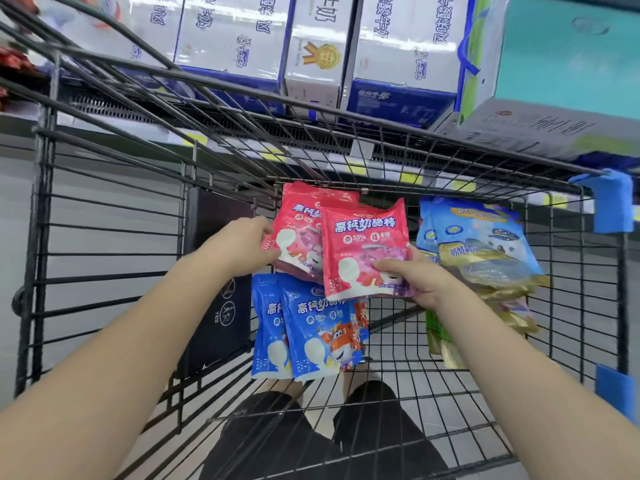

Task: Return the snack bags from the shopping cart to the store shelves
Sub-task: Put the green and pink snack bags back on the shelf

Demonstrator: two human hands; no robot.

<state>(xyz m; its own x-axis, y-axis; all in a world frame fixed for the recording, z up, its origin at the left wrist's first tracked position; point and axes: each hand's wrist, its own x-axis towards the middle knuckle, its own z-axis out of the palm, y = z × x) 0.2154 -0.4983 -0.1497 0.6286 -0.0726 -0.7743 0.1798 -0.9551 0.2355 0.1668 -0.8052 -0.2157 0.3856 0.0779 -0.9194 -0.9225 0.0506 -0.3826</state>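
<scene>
The black wire shopping cart (104, 237) fills the view, standing against store shelves (145, 109) stacked with white-and-blue milk cartons (235, 36). Inside the cart, a heap of blue and gold bags (485, 247) leans at the right wall, and two blue snack bags (318, 334) lie in the middle. Just beyond them, the left hand (242, 244) curls its grip round the edge of the rear red bag (298, 230). The right hand (419, 275) has its grip pinching the lower corner of the front red bag (363, 244), thumb on top.
</scene>
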